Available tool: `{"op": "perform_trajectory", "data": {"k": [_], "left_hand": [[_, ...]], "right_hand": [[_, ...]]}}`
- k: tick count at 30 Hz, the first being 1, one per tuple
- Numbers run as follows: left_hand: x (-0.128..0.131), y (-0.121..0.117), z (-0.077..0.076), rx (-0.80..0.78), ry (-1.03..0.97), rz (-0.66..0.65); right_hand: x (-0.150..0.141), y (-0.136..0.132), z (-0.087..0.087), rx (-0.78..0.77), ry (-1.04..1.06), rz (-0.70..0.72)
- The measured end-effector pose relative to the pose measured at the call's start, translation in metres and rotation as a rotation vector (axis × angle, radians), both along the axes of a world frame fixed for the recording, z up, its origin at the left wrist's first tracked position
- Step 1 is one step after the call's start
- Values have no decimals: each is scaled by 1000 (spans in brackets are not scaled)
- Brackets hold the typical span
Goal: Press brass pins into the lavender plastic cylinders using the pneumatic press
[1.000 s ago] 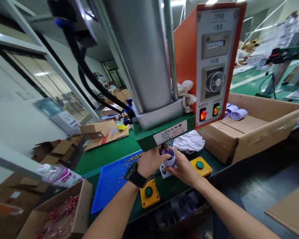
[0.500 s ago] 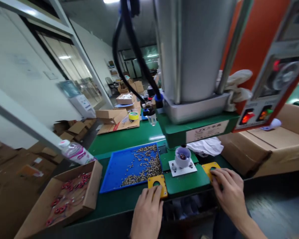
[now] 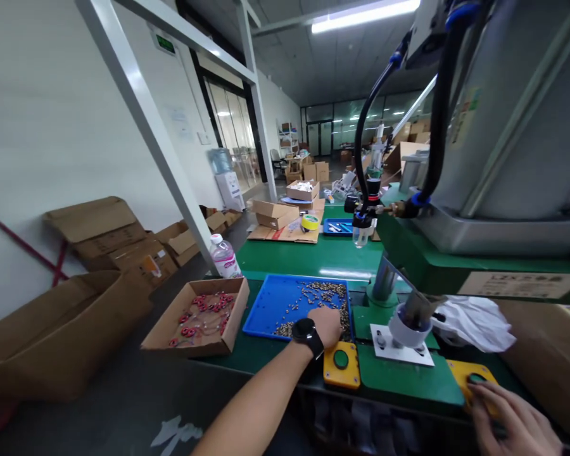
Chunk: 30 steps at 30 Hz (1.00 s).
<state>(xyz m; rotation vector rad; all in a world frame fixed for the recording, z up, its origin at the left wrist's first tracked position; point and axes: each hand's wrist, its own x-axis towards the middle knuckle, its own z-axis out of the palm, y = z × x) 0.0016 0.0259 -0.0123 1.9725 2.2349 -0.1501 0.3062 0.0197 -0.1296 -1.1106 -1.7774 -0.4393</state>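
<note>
My left hand [image 3: 325, 325], with a dark watch [image 3: 307, 335] on its wrist, is over the small metal parts [image 3: 284, 329] in the blue tray [image 3: 263, 311]. Its fingers look curled down, and whatever they hold is hidden. At the lower right my right hand [image 3: 515, 421] lies with fingers stretched and apart on a yellow button box [image 3: 470, 377], close to its green button. A second yellow button box [image 3: 342, 375] stands just below my left hand, untouched. Under the press [image 3: 460, 253] a white round cup [image 3: 405, 329] sits on a bolted metal plate [image 3: 420, 358]; a blurred brownish shape shows in it.
An open carton [image 3: 240, 316] with red-and-black wired parts stands left of the tray, a pink-labelled bottle [image 3: 225, 258] behind it. White crumpled plastic [image 3: 477, 323] lies right of the cup. Yellow tape [image 3: 310, 222] rests on cardboard farther back. A black hose [image 3: 360, 136] hangs beside the press.
My left hand has left the left button box and moved up into the tray of metal parts. My right hand stays at the right button box. The view has swung left.
</note>
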Motion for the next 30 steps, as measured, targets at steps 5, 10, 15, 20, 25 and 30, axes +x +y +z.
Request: {"op": "perform_trajectory", "data": {"k": [5, 10, 15, 20, 25, 30], "left_hand": [[4, 15, -11, 5, 10, -48], [1, 19, -12, 81, -6, -87], [1, 21, -12, 124, -7, -95], [2, 18, -10, 155, -28, -83], [3, 15, -6, 152, -50, -58], [6, 18, -2, 119, -42, -61]], "right_hand": [[-8, 3, 8, -145, 124, 11], [-30, 7, 40, -401, 444, 96], [-63, 30, 85, -611, 621, 531], [-96, 42, 107, -629, 810, 777], [-107, 1, 89, -440, 859, 628], [-98, -34, 83, -415, 777, 636]]}}
